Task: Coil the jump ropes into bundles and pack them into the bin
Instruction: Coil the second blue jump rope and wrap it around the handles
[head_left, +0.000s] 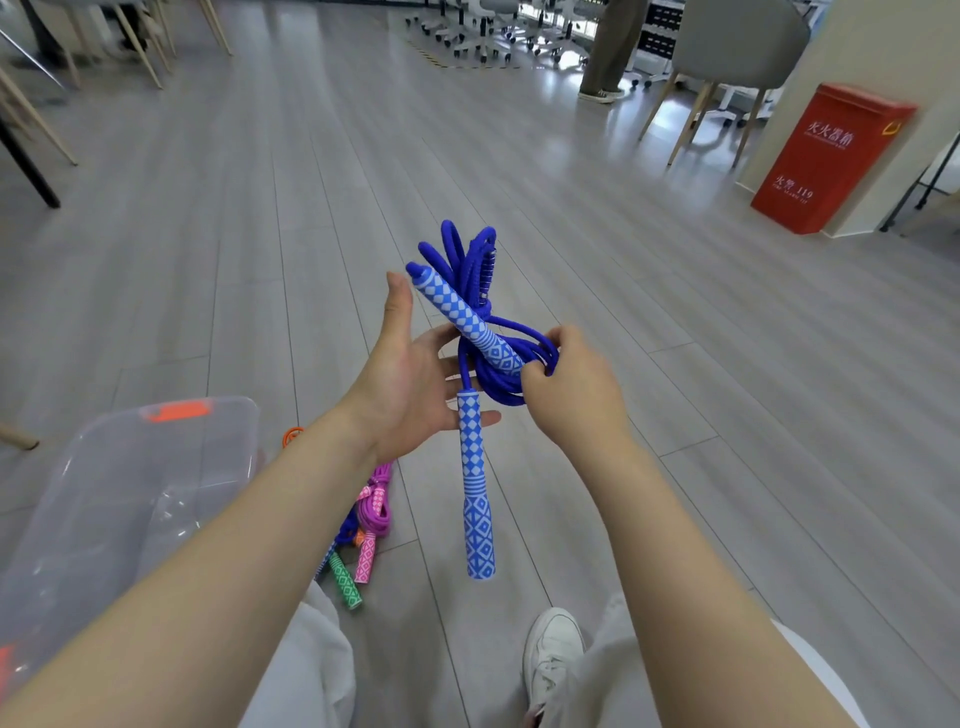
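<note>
A blue jump rope (483, 358) is held in the air in front of me, its cord gathered into loops. One patterned blue handle (457, 312) points up and left, the other (477, 499) hangs straight down. My left hand (410, 384) lies open under the bundle, fingers straight, palm supporting it. My right hand (571, 384) grips the cord loops at the bundle's right side. Below on the floor lies a heap of other ropes (369, 519), pink, green and blue. The clear plastic bin (130, 499) with orange latches stands at lower left.
Grey plank floor all round. A red fire-equipment box (826, 161) stands at the right by a wall. Chairs and table legs line the far left and back; a person's legs (613, 52) stand at the back. My white shoe (553, 654) is below.
</note>
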